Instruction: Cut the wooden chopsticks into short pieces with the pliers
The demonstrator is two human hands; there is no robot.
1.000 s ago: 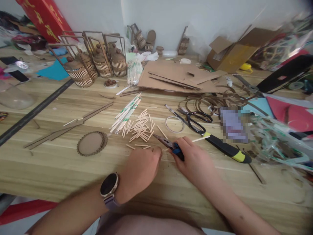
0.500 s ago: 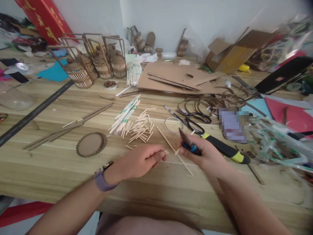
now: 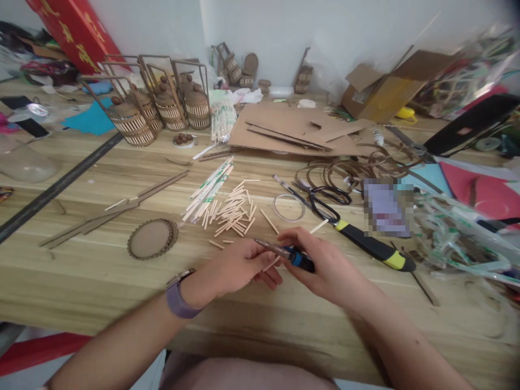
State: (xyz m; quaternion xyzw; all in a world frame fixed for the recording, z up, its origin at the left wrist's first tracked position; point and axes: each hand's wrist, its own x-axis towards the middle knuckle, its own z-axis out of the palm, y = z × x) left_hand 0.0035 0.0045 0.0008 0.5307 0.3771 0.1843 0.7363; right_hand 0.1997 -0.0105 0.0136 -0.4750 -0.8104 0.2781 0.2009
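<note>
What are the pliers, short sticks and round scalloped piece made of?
Pliers: dull metal jaws, probably steel, going by the grey-brown look; blue-and-black handles, likely plastic or rubber.
Short sticks: likely bare wood or bamboo, given the pale, even tan and no visible gloss.
Round scalloped piece: probably cardboard, matte brown, judging by the flat face and wavy edge.

The view looks from the wearer's head, forward and down at close range over the worktop [image 3: 81, 290], the pliers [image 3: 286, 253] near mid-picture, the wall [image 3: 276, 38] across the top.
</note>
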